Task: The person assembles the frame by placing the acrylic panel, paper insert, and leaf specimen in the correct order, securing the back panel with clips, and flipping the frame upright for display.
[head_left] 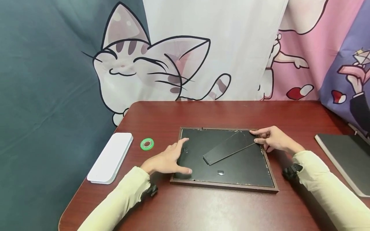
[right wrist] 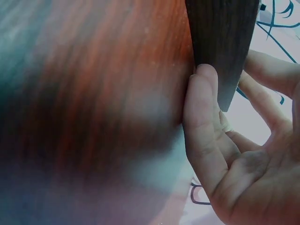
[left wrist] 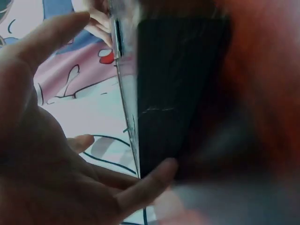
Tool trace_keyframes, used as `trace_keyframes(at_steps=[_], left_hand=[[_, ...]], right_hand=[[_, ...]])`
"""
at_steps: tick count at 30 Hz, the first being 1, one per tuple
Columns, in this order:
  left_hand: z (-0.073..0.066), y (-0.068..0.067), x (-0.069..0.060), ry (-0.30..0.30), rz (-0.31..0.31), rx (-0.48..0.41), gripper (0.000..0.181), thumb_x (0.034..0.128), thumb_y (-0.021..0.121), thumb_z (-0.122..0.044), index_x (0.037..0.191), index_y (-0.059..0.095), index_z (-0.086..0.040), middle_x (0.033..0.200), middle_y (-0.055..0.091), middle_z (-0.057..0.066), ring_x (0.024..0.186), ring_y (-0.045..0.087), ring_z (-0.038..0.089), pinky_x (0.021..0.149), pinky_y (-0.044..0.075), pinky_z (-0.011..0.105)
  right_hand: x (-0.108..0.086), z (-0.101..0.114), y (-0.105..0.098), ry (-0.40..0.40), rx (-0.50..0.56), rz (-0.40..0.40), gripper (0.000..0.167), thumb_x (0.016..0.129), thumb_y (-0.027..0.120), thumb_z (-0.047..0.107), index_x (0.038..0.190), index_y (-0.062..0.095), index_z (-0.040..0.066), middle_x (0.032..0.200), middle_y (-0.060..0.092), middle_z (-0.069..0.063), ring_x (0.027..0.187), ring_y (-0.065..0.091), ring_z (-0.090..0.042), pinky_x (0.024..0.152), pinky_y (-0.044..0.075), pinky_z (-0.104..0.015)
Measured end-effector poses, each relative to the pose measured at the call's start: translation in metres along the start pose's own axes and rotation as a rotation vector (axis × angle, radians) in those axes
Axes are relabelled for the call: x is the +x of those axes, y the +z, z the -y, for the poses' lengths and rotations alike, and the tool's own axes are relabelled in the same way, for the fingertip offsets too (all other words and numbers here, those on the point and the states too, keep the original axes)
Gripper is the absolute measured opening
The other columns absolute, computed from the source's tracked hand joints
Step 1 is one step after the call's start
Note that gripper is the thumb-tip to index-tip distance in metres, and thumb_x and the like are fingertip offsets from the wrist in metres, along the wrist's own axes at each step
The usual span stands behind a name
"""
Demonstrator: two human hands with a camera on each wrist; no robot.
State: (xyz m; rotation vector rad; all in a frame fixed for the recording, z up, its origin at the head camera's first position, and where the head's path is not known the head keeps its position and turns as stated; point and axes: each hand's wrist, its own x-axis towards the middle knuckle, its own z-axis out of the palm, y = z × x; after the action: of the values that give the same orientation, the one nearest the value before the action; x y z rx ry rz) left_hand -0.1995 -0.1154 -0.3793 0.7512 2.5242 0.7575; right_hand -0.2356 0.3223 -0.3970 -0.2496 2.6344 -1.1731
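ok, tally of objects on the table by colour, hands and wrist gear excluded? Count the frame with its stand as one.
White, flat rounded rectangular case-like object: 1
Green, ring-shaped roll: 1
Black-backed, brown-edged rectangular frame: 1
Dark grey, pale-edged book-like object, partly out of view: 1
Total: 4

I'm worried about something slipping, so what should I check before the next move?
1. Back facing up: ok, the brown-edged, rectangular picture frame with a black back lies that way on the reddish-brown wooden table.
2. Right-side hold: ok, the right hand grips the frame's edge.
3. Left-side hold: not ok, the left hand is spread at the edge, not closed round it.
4. Flat black stand fully folded: cannot tell.
5. Green ring-shaped roll apart from the frame: ok.
6. Frame's front intact: cannot tell, hidden.
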Motion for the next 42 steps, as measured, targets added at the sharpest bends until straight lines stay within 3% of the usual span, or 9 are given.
trace_keyframes(at_steps=[2, 5, 8, 12, 20, 32, 42], left_hand=[[-0.002, 0.005, -0.004, -0.004, -0.014, 0.011, 0.122, 0.0734, 0.084, -0.053, 0.161, 0.004, -0.022, 0.161, 0.028, 0.014, 0.147, 0.031, 0.039, 0.113, 0.037, 0.057], [-0.005, 0.013, -0.005, -0.012, -0.041, 0.031, 0.129, 0.0678, 0.087, -0.055, 0.161, 0.004, -0.022, 0.164, 0.018, 0.023, 0.15, 0.025, 0.042, 0.113, 0.037, 0.059], [-0.009, 0.019, -0.005, -0.02, -0.074, 0.075, 0.132, 0.0617, 0.089, -0.059, 0.16, 0.008, -0.021, 0.159, 0.024, 0.028, 0.146, 0.029, 0.042, 0.109, 0.042, 0.057], [-0.011, 0.022, -0.004, -0.012, -0.133, 0.095, 0.131, 0.0585, 0.091, -0.056, 0.158, 0.016, -0.016, 0.142, 0.041, 0.02, 0.132, 0.041, 0.039, 0.104, 0.045, 0.05], [-0.015, 0.028, 0.0, -0.048, -0.189, 0.048, 0.12, 0.0585, 0.092, -0.045, 0.152, 0.024, -0.012, 0.137, 0.042, 0.023, 0.129, 0.039, 0.044, 0.106, 0.04, 0.054], [-0.019, 0.022, 0.012, -0.15, -0.146, 0.014, 0.117, 0.0532, 0.098, -0.039, 0.146, 0.029, -0.024, 0.137, 0.033, 0.028, 0.129, 0.028, 0.044, 0.083, 0.034, 0.041], [-0.012, 0.025, 0.009, -0.134, -0.135, 0.012, 0.11, 0.0555, 0.097, -0.041, 0.144, 0.033, -0.025, 0.139, 0.033, 0.027, 0.132, 0.026, 0.044, 0.094, 0.039, 0.052]], right_hand=[[0.001, 0.001, -0.002, 0.002, -0.005, 0.002, 0.053, 0.091, 0.073, 0.014, 0.139, 0.056, -0.001, 0.066, 0.058, -0.004, 0.052, 0.058, -0.015, 0.052, 0.057, -0.036], [0.002, 0.001, -0.003, 0.011, -0.023, 0.008, 0.053, 0.09, 0.073, 0.012, 0.139, 0.056, -0.001, 0.067, 0.06, -0.005, 0.053, 0.058, -0.016, 0.052, 0.057, -0.036], [0.001, 0.003, -0.004, 0.025, -0.039, 0.011, 0.053, 0.09, 0.074, 0.013, 0.138, 0.057, -0.001, 0.068, 0.062, -0.005, 0.054, 0.059, -0.017, 0.052, 0.057, -0.036], [0.0, 0.006, -0.005, 0.027, -0.036, 0.016, 0.053, 0.089, 0.075, 0.015, 0.138, 0.059, 0.001, 0.07, 0.063, -0.004, 0.055, 0.06, -0.018, 0.053, 0.057, -0.036], [0.001, 0.007, -0.007, 0.025, -0.035, 0.02, 0.052, 0.09, 0.074, 0.014, 0.137, 0.059, 0.0, 0.069, 0.063, -0.003, 0.055, 0.059, -0.018, 0.052, 0.056, -0.035], [0.002, 0.006, -0.007, 0.027, -0.026, 0.014, 0.051, 0.09, 0.073, 0.013, 0.137, 0.059, 0.001, 0.069, 0.063, -0.003, 0.054, 0.059, -0.019, 0.052, 0.056, -0.036], [-0.004, 0.011, -0.002, -0.076, -0.104, 0.023, 0.053, 0.092, 0.072, 0.015, 0.139, 0.056, -0.003, 0.069, 0.059, -0.005, 0.051, 0.057, -0.016, 0.047, 0.053, -0.033]])
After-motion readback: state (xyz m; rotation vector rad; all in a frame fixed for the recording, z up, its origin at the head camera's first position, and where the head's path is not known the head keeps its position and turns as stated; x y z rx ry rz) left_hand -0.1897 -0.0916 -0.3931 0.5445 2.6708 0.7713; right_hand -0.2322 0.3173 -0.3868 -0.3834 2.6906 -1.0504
